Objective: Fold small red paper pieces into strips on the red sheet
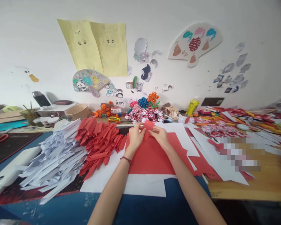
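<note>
Between the fingertips of both hands is a small piece of red paper [149,125], raised above a large red sheet [154,159]. My left hand [137,136] pinches its left side, with a dark red bracelet on that wrist. On the paper's right side, the fingers of my right hand [160,136] are closed too. Beneath the red sheet lie white sheets [145,186]. To the left, a heap of folded red paper strips [100,140] rests beside a heap of folded white strips [58,159].
Paper flowers [144,103] and red-and-white folded pieces [146,115] stand along the wall. A wooden bowl [77,111], a white device [15,167] and a yellow bottle [192,107] are nearby. Paper scraps [222,128] cover the right side. The table's front edge is close to my forearms.
</note>
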The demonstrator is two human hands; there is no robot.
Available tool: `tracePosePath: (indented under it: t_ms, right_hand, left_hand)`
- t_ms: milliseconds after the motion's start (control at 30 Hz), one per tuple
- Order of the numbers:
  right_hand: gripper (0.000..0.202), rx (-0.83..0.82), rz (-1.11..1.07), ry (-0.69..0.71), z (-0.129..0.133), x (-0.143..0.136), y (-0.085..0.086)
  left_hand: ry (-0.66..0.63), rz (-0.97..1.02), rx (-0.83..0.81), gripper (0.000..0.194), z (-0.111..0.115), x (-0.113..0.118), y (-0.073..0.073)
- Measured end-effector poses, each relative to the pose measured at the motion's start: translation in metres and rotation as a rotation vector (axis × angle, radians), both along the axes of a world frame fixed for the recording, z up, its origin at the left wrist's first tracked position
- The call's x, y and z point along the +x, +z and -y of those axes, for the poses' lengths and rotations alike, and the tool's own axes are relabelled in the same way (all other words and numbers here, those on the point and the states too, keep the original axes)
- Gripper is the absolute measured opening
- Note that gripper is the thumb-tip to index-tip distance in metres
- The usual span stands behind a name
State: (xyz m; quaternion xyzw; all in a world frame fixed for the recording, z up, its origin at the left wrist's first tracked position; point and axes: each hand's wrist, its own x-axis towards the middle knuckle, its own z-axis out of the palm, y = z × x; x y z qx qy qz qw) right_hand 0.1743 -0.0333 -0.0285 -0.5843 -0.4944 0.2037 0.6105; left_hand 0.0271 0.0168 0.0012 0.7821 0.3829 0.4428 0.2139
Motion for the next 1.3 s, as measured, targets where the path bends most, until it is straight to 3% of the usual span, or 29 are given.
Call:
tracePosePath:
  t_ms: [100,267,567,733,967,1133,1300]
  right_hand:
    - [0.032,-0.051,-0.049,-0.015,0.001,-0.001,-0.003]
    - [0.033,-0.036,-0.134,0.008,0.004,-0.004,-0.004]
    - [0.033,0.028,-0.045,0.000,0.016,-0.013,0.011]
    - [0.039,0.056,-0.146,0.025,0.018,-0.013,0.017]
    - [0.040,0.110,-0.241,0.025,0.017,-0.010,0.013]
    - [0.036,0.159,-0.327,0.081,0.017,-0.010,0.013]
    - [0.031,0.189,-0.327,0.080,0.018,-0.010,0.016]
  left_hand:
    - [0.048,-0.086,0.126,0.015,0.005,0.000,-0.003]
    - [0.085,-0.316,0.393,0.024,0.018,-0.003,-0.001]
    - [0.067,-0.436,0.499,0.037,0.033,-0.001,0.007]
    - [0.001,-0.269,0.390,0.032,0.035,0.003,0.007]
    - [-0.128,0.117,0.170,0.023,0.023,0.004,0.006]
    - [-0.208,0.197,0.036,0.034,0.015,0.006,0.001]
    - [-0.344,0.226,-0.163,0.025,0.008,0.010,-0.008]
